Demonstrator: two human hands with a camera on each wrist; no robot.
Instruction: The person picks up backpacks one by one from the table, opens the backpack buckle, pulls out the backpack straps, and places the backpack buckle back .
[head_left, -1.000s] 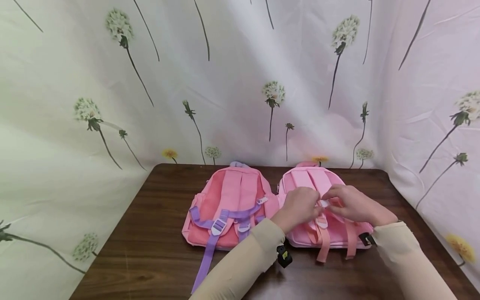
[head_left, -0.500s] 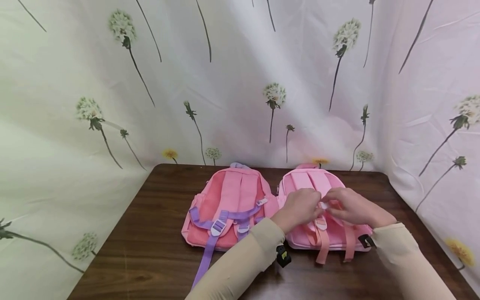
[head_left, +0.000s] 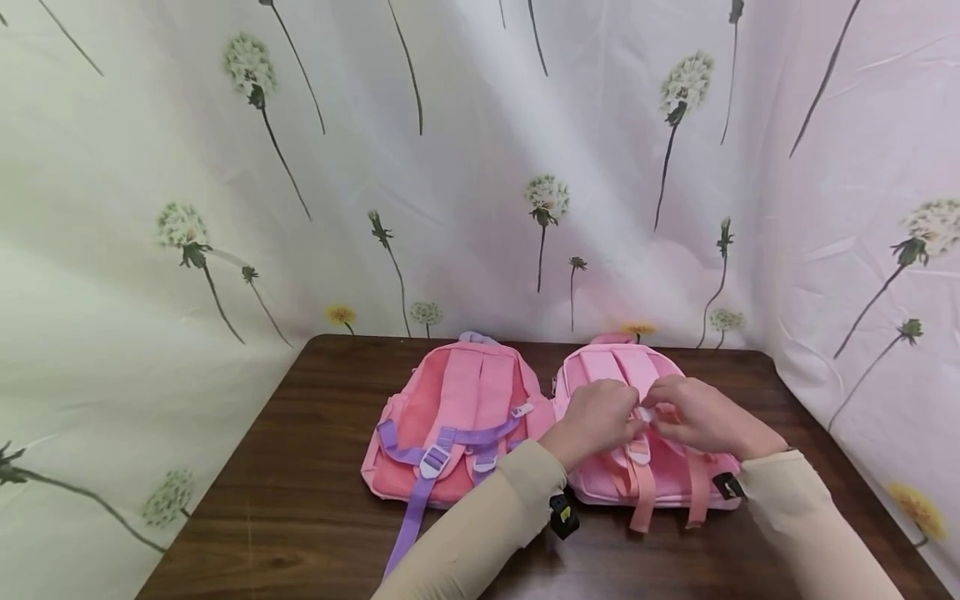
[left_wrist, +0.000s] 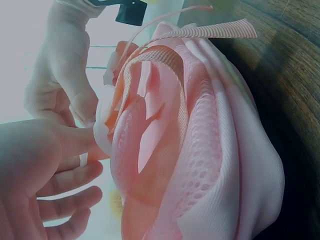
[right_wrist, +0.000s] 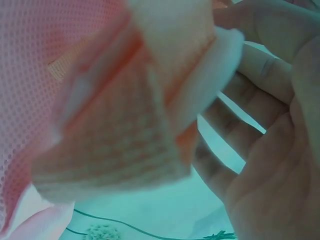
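Two small backpacks lie side by side on the table, straps facing up. Both of my hands are over the light pink backpack (head_left: 585, 371) on the right. Between the fingertips of my left hand (head_left: 596, 421) and my right hand (head_left: 705, 415) is a white plastic buckle (head_left: 647, 414) on a peach strap (left_wrist: 165, 55). The left thumb and index finger pinch the buckle's edge, the other fingers loosely bent. From the opposite side, my right hand pinches the same buckle; its fingertips are partly hidden. Another white buckle (head_left: 639, 454) sits just below, with strap ends hanging down.
To the left lies a coral-pink backpack (head_left: 423, 392) with purple straps (head_left: 408, 529) and white buckles, one strap trailing toward the table's near edge. The dark wooden table (head_left: 300, 467) meets a dandelion-printed cloth (head_left: 465, 208) at the back and sides.
The head view has shifted slightly, so everything sits a little lower in it. Both hands stay at the white buckle with only small finger movements.
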